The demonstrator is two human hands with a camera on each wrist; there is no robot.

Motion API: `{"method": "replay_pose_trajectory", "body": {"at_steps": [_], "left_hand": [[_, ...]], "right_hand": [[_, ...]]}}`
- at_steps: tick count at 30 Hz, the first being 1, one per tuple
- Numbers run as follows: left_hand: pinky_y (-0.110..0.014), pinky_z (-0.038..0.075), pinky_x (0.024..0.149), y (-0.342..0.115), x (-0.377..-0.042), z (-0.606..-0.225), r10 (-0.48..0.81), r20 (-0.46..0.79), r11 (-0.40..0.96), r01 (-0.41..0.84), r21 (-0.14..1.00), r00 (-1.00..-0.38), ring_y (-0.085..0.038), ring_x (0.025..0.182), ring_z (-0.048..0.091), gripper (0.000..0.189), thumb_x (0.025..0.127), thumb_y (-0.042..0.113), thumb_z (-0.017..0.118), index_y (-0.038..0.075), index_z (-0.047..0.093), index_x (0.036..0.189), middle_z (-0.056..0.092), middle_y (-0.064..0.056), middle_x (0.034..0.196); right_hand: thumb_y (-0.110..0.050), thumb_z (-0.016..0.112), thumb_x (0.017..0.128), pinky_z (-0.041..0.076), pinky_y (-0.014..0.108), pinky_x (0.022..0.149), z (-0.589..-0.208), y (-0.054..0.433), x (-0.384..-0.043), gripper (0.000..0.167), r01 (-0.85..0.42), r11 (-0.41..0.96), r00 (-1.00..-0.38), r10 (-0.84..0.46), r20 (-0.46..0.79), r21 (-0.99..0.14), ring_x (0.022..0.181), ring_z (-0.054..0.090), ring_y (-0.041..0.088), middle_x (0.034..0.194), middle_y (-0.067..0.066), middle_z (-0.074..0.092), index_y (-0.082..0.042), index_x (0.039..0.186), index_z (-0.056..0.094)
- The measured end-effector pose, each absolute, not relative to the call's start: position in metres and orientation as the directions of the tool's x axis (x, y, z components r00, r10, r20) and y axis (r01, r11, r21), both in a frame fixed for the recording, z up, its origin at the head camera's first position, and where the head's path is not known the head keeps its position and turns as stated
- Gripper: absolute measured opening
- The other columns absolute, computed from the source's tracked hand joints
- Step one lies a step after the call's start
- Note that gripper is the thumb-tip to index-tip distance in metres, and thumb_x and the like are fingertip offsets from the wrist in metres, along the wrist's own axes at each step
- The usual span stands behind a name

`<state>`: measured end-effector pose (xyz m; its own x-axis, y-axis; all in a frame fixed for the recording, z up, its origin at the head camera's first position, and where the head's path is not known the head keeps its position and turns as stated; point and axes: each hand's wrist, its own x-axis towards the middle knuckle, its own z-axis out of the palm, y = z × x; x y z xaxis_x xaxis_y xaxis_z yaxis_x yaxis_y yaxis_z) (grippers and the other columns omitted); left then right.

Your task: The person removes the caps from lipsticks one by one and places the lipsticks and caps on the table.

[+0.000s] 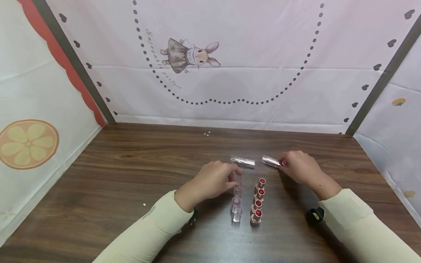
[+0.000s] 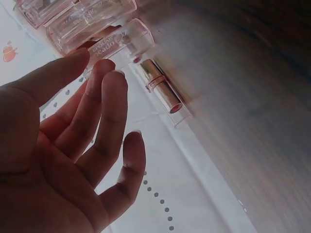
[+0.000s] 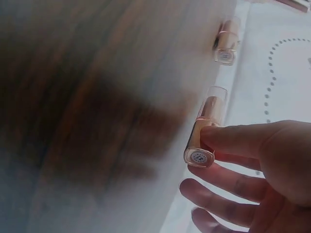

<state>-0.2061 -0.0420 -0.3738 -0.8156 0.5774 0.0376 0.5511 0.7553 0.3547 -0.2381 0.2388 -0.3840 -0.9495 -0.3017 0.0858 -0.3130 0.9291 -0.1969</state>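
Observation:
My left hand (image 1: 213, 179) pinches a clear lettered lipstick cap (image 2: 121, 43) between thumb and index finger, at the far end of a row of clear caps (image 1: 236, 212) standing on the table. Its other fingers are loosely bent, away from the caps. With thumb and fingers, my right hand (image 1: 300, 166) grips the base of a capped lipstick (image 3: 206, 128), whose clear cap points left in the head view. Another capped lipstick (image 1: 242, 162) lies on its side between the hands. Nearer me, several uncapped lipsticks (image 1: 256, 216) with red tips stand in a row right of the caps.
The brown wood-grain table (image 1: 98, 182) is bounded by a printed white cloth (image 1: 246, 87) at the back and sides. Small white bits (image 1: 207, 133) lie near the back edge, and another white speck (image 1: 144, 204) lies left of the left forearm.

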Motion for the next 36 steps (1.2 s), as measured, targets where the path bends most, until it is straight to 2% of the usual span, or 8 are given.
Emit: {"method": "replay_pose_trajectory", "body": {"at_steps": [4,9,16,23,27,31,34,36], "left_hand": [[-0.027,0.048,0.071,-0.041,-0.206,-0.374,0.586,0.028,0.753,0.556,0.351,-0.810,0.001,0.067,0.058,0.029,0.088,0.029,0.077,0.021,0.072,0.115,0.071,0.015,0.081],[-0.026,0.048,0.069,-0.041,-0.207,-0.376,0.586,0.032,0.750,0.556,0.359,-0.810,0.001,0.066,0.058,0.029,0.089,0.028,0.076,0.021,0.072,0.116,0.072,0.015,0.080],[-0.025,0.047,0.064,-0.043,-0.206,-0.377,0.583,0.035,0.752,0.555,0.357,-0.812,0.001,0.064,0.057,0.028,0.088,0.027,0.077,0.021,0.073,0.116,0.073,0.014,0.081],[-0.025,0.046,0.062,-0.045,-0.204,-0.372,0.575,0.041,0.764,0.554,0.330,-0.817,-0.001,0.063,0.056,0.032,0.088,0.024,0.077,0.021,0.071,0.119,0.073,0.012,0.083],[-0.030,0.049,0.069,-0.044,-0.198,-0.366,0.586,0.105,0.771,0.592,0.235,-0.804,-0.001,0.063,0.057,0.032,0.089,0.024,0.075,0.021,0.070,0.121,0.073,0.013,0.082],[-0.033,0.046,0.066,-0.041,-0.191,-0.359,0.582,0.223,0.778,0.616,0.126,-0.782,-0.005,0.056,0.051,0.028,0.093,0.018,0.066,0.020,0.071,0.120,0.069,0.011,0.073],[-0.032,0.044,0.065,-0.040,-0.187,-0.354,0.553,0.317,0.786,0.609,0.108,-0.770,-0.008,0.057,0.051,0.029,0.094,0.012,0.059,0.017,0.071,0.120,0.073,0.006,0.080],[-0.033,0.046,0.068,-0.039,-0.185,-0.352,0.533,0.365,0.785,0.607,0.124,-0.763,-0.009,0.067,0.062,0.031,0.095,0.012,0.056,0.017,0.070,0.122,0.077,0.004,0.095]], "right_hand": [[-0.010,0.074,0.086,0.055,0.048,0.073,-0.382,0.240,-0.229,0.016,-0.332,0.917,-0.941,-0.306,0.143,-0.220,0.082,0.071,0.026,0.089,0.008,0.075,-0.004,0.101,0.074],[-0.008,0.075,0.085,0.054,0.046,0.071,-0.377,0.236,-0.213,0.016,-0.378,0.893,-0.917,-0.326,0.230,-0.243,0.077,0.069,0.022,0.087,0.006,0.074,-0.005,0.101,0.075],[-0.009,0.077,0.085,0.056,0.044,0.074,-0.371,0.222,-0.188,0.017,-0.440,0.848,-0.881,-0.345,0.324,-0.296,0.084,0.070,0.023,0.094,0.006,0.074,-0.007,0.102,0.075],[-0.013,0.079,0.084,0.055,0.044,0.074,-0.365,0.212,-0.173,0.021,-0.479,0.836,-0.850,-0.365,0.380,-0.267,0.083,0.071,0.023,0.093,0.003,0.075,-0.009,0.104,0.075],[-0.015,0.081,0.083,0.052,0.046,0.077,-0.358,0.209,-0.164,0.022,-0.492,0.837,-0.835,-0.376,0.401,-0.240,0.085,0.071,0.020,0.095,0.000,0.074,-0.013,0.104,0.076],[-0.016,0.082,0.082,0.050,0.045,0.077,-0.351,0.207,-0.155,0.023,-0.512,0.829,-0.816,-0.390,0.426,-0.223,0.085,0.069,0.017,0.094,-0.003,0.073,-0.017,0.105,0.076],[-0.016,0.083,0.081,0.050,0.043,0.076,-0.348,0.204,-0.150,0.025,-0.535,0.819,-0.794,-0.404,0.454,-0.207,0.084,0.067,0.016,0.092,-0.004,0.073,-0.017,0.105,0.076],[-0.015,0.084,0.080,0.051,0.042,0.076,-0.347,0.202,-0.148,0.026,-0.546,0.815,-0.782,-0.410,0.470,-0.196,0.085,0.067,0.016,0.092,-0.005,0.072,-0.017,0.105,0.076]]}}
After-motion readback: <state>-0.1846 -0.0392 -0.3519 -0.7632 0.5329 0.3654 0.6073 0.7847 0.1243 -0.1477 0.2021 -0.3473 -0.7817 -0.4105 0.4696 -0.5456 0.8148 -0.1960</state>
